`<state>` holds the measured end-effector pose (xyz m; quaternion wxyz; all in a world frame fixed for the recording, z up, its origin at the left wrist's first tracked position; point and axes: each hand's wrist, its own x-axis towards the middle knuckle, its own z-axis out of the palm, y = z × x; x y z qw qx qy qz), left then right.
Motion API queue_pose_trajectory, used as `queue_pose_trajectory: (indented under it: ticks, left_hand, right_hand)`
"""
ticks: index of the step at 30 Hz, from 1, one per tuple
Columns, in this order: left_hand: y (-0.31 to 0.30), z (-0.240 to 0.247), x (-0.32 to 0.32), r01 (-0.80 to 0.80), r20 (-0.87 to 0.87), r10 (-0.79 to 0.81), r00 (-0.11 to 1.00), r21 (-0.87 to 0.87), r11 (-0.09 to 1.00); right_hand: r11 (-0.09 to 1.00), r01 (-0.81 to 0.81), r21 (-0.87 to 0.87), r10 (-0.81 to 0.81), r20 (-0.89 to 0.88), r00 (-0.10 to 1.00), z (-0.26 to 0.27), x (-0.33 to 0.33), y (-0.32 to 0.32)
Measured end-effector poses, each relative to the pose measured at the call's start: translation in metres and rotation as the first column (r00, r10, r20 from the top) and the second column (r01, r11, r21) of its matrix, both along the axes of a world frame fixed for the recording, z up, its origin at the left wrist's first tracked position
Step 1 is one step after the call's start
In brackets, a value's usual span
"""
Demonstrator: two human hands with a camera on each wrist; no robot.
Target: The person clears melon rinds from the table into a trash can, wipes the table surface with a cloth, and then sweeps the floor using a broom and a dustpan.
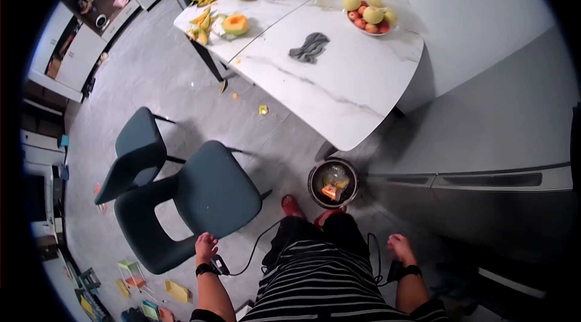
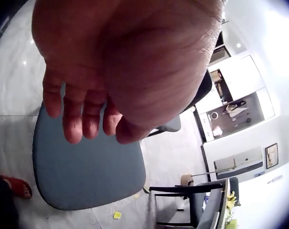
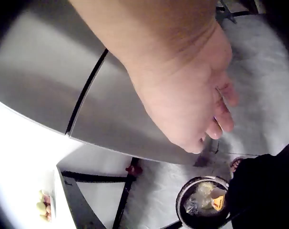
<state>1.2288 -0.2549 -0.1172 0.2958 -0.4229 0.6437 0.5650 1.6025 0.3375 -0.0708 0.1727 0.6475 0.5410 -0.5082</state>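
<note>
My left hand point(image 1: 206, 247) hangs beside the near teal chair point(image 1: 221, 192), holding nothing. In the left wrist view its loosely bent fingers point(image 2: 91, 114) overlap the chair seat. On the other side, my right hand point(image 1: 400, 247) hangs near the grey fridge point(image 1: 484, 207), with nothing in it. The right wrist view shows its fingers point(image 3: 224, 117) loosely curled. At my feet stands a dark round bin point(image 1: 313, 184) with crumpled clear plastic and an orange-and-white wrapper point(image 1: 331, 192) inside. A grey cloth point(image 1: 310, 47) lies crumpled on the white table point(image 1: 339, 95).
A bowl of fruit point(image 1: 370, 17) sits at the table's back right. A cut melon point(image 1: 235, 24) and yellow peels point(image 1: 201, 27) lie at its left end. A second teal chair point(image 1: 142, 140) stands behind the near one. Yellow scraps point(image 1: 263, 110) dot the floor.
</note>
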Motion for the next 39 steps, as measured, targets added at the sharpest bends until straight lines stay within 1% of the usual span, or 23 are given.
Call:
queue_pose_trajectory:
  ticks: [1,2,4,5,6,10,12,14,16,19,23,24,28,29,31,32,33,37,39]
  left_hand:
    - [-0.011,-0.006,0.003,0.014,0.004,-0.014,1.000,-0.009,1.000]
    - [-0.015,-0.004,0.006,0.028,0.014,-0.028,1.000,-0.045,0.999]
    - [-0.025,0.003,0.012,0.006,0.041,-0.004,0.999,-0.049,0.999]
    - [-0.032,0.001,0.016,-0.004,0.053,0.006,0.999,-0.050,0.999]
    - [-0.038,-0.003,0.020,-0.044,0.073,0.049,0.996,-0.062,0.997]
    - [-0.061,-0.002,0.043,-0.079,0.079,0.085,0.993,-0.079,0.994]
    - [-0.065,0.001,0.051,-0.086,0.090,0.095,0.991,-0.097,0.991]
    - [-0.058,0.007,0.058,-0.071,0.082,0.081,0.993,-0.124,0.990]
    - [-0.058,0.001,0.066,-0.083,0.092,0.093,0.991,-0.109,0.991]
    - [-0.051,0.000,0.071,-0.082,0.105,0.092,0.990,-0.093,0.992]
    - [-0.028,0.008,0.075,-0.047,0.105,0.060,0.993,-0.122,0.991]
    - [-0.027,0.011,0.076,-0.057,0.095,0.065,0.993,-0.087,0.995]
    - [-0.017,0.017,0.072,-0.123,0.056,0.129,0.990,-0.102,0.987]
    - [-0.017,0.015,0.073,-0.169,0.044,0.172,0.984,-0.059,0.984]
    - [-0.012,0.016,0.064,-0.199,0.041,0.198,0.979,0.014,0.980]
    - [-0.010,0.013,0.057,-0.206,0.029,0.206,0.978,0.013,0.978]
    - [-0.008,0.010,0.048,-0.213,0.038,0.212,0.976,0.030,0.977]
    - [0.004,0.009,0.013,-0.129,-0.012,0.130,0.991,0.051,0.990]
    - [-0.001,0.001,-0.004,-0.103,0.009,0.103,0.995,0.056,0.993]
  right_hand:
    - [1.000,-0.020,-0.006,0.020,0.024,0.999,0.010,-0.007,-0.008]
    - [1.000,-0.007,-0.019,0.008,0.033,0.999,0.012,-0.008,-0.013]
    - [0.999,0.028,-0.030,-0.028,0.033,0.999,0.013,-0.015,-0.017]
    - [1.000,0.019,-0.021,-0.018,0.039,0.999,0.017,-0.023,-0.019]
    - [1.000,0.007,-0.015,-0.007,0.049,0.999,0.020,-0.031,-0.022]
    - [0.995,-0.094,-0.032,0.096,0.078,0.992,0.017,-0.051,-0.020]
    - [0.992,-0.120,-0.024,0.121,0.046,0.992,0.020,-0.067,-0.020]
    - [0.990,-0.143,-0.013,0.144,0.020,0.989,0.023,-0.079,-0.019]
    - [0.986,-0.166,-0.005,0.166,-0.002,0.986,0.025,-0.090,-0.017]
    - [0.978,-0.207,0.001,0.207,0.015,0.978,0.030,-0.100,-0.012]
    - [0.974,-0.220,-0.043,0.222,0.045,0.974,0.017,-0.093,0.002]
    - [0.973,-0.224,-0.059,0.227,0.057,0.972,0.012,-0.093,0.006]
    - [0.972,-0.223,-0.072,0.227,0.060,0.972,0.004,-0.092,0.025]
    - [0.972,-0.227,-0.054,0.230,0.048,0.972,0.006,-0.091,0.032]
    - [0.974,-0.225,-0.019,0.225,0.014,0.974,0.007,-0.091,0.049]
    - [0.974,-0.227,-0.001,0.227,0.028,0.974,0.016,-0.096,0.053]
    - [0.985,-0.171,0.016,0.171,0.006,0.985,0.019,-0.099,0.058]
    - [0.984,-0.139,0.110,0.141,-0.012,0.990,0.035,-0.112,0.055]
    - [0.981,-0.143,0.131,0.148,-0.025,0.989,0.039,-0.122,0.045]
